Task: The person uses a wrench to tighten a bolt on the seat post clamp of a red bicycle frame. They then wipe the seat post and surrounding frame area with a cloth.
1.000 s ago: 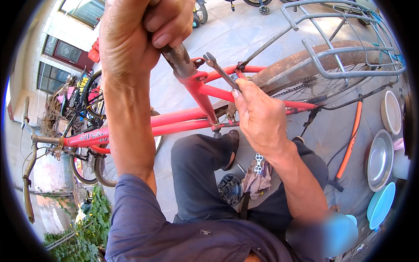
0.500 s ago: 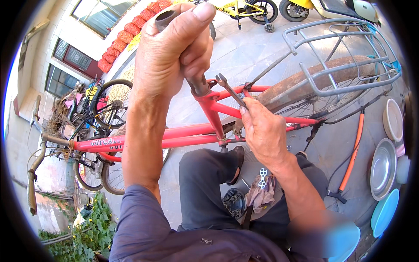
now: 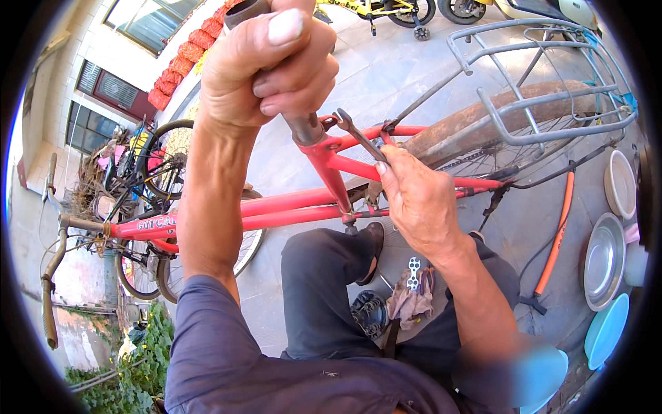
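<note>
A red bicycle (image 3: 289, 201) stands across in front of me, its handlebar off to the left. My left hand (image 3: 279, 69) is closed round the upper part of its grey metal seat post (image 3: 303, 128); the post's open top end shows above my fist. No saddle is on the post. My right hand (image 3: 422, 203) grips a dark open-end wrench (image 3: 356, 132). Its jaw points up and left, close beside the seat clamp where the post enters the frame. Whether the jaw touches the clamp bolt, I cannot tell.
A grey rear rack (image 3: 517, 141) sits over the rusty mudguard on the right. Basins, including a metal one (image 3: 604, 261), stand at far right near an orange pump (image 3: 556, 234). A multi-hole spanner (image 3: 414, 273) lies on a rag between my legs. More bicycles lean at left.
My left hand and the seat post sit a little higher and farther left in the view, and the bicycle's front has shifted slightly left. The wrench stays in my right hand near the clamp.
</note>
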The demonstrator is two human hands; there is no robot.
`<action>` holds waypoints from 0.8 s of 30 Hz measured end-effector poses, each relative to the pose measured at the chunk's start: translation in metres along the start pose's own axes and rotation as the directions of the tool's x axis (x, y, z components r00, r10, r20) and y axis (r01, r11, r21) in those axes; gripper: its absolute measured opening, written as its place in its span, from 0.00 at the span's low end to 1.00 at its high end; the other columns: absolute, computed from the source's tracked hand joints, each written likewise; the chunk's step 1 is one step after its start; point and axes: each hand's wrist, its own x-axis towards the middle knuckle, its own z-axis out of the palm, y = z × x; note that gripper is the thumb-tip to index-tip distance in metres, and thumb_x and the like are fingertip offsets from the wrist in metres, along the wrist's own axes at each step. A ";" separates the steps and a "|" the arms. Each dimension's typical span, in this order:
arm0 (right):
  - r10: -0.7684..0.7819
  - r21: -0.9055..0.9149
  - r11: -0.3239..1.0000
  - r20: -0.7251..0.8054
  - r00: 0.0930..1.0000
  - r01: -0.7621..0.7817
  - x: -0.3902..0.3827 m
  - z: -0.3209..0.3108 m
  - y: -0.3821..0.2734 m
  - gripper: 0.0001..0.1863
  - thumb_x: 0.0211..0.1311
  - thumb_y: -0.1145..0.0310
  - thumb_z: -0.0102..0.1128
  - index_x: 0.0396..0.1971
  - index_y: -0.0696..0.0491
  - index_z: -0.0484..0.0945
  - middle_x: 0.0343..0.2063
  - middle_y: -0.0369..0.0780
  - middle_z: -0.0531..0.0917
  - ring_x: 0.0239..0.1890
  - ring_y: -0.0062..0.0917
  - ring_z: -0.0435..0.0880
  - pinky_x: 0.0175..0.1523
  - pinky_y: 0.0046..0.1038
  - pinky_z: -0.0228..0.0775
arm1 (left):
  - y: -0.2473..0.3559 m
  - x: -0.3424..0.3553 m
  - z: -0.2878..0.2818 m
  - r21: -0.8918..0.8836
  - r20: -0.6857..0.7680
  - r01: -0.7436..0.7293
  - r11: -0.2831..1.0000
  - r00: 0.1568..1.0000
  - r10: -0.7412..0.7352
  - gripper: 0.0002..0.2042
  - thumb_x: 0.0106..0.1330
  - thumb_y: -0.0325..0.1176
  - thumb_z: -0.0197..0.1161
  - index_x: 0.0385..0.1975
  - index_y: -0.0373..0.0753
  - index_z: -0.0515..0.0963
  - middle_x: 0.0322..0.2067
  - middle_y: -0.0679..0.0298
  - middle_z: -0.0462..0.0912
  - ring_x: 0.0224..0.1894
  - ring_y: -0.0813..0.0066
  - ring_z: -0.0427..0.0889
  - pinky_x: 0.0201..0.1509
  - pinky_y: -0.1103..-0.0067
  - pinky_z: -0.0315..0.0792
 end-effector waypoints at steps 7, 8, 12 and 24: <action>0.042 0.007 0.999 0.023 0.999 -0.043 -0.002 0.000 0.001 0.09 0.58 0.75 0.61 0.39 0.56 0.76 0.28 0.45 0.82 0.25 0.41 0.81 0.26 0.35 0.72 | -0.026 0.006 0.058 0.601 -0.734 0.220 0.768 0.533 0.421 0.18 0.70 0.42 0.56 0.18 0.42 0.65 0.09 0.74 0.58 0.08 0.85 0.56 0.13 0.83 0.56; 0.026 0.009 1.000 0.012 1.000 -0.026 -0.001 0.001 0.003 0.09 0.58 0.75 0.61 0.39 0.57 0.76 0.28 0.45 0.82 0.25 0.41 0.81 0.26 0.35 0.72 | -0.024 0.006 0.057 0.554 -0.715 0.183 0.812 0.603 0.353 0.18 0.70 0.42 0.56 0.18 0.43 0.65 0.09 0.74 0.58 0.08 0.85 0.56 0.14 0.83 0.56; 0.108 0.045 0.993 0.084 0.991 -0.112 0.001 -0.004 -0.004 0.10 0.63 0.75 0.59 0.43 0.59 0.76 0.29 0.48 0.82 0.27 0.42 0.82 0.31 0.33 0.72 | -0.012 -0.014 0.017 0.063 -0.189 0.018 0.998 0.982 -0.006 0.18 0.68 0.41 0.60 0.18 0.43 0.64 0.10 0.74 0.61 0.09 0.86 0.58 0.13 0.84 0.55; 0.104 -0.004 0.995 0.027 0.994 -0.104 -0.001 0.000 0.000 0.10 0.63 0.74 0.58 0.43 0.58 0.76 0.28 0.48 0.81 0.26 0.41 0.82 0.30 0.33 0.71 | -0.033 0.006 0.062 0.516 -0.765 0.248 0.820 0.564 0.311 0.18 0.69 0.38 0.58 0.16 0.43 0.63 0.10 0.72 0.60 0.10 0.84 0.60 0.16 0.82 0.57</action>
